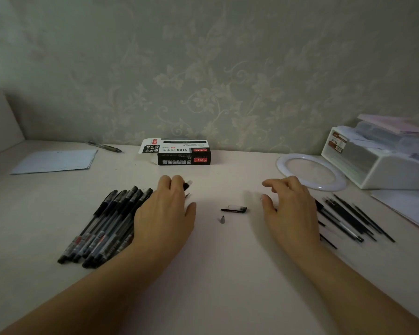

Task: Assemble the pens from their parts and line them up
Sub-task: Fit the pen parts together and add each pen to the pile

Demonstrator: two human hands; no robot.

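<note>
Head view: left hand (166, 213) grip curled round pen (187, 186); right hand (288, 209) loose, holding nothing.

A bundle of capped black-and-clear plastic pens (107, 223) lies at the left of the pale table (215, 274), partly under the left hand (165, 213); a spread of thin black refills (353, 218) lies at the right, just beyond the right hand (290, 209). Between the hands lie a short black pen cap (235, 209) and, just in front of it, a small grey cone-shaped tip (222, 219). Behind, against the wall, stand a black-and-white cardboard pen box (182, 152) at centre, a flat sheet of pale paper (56, 162) to its left, and a white ring-shaped lamp (310, 171) beside a white plastic organiser (377, 160) to its right.
</note>
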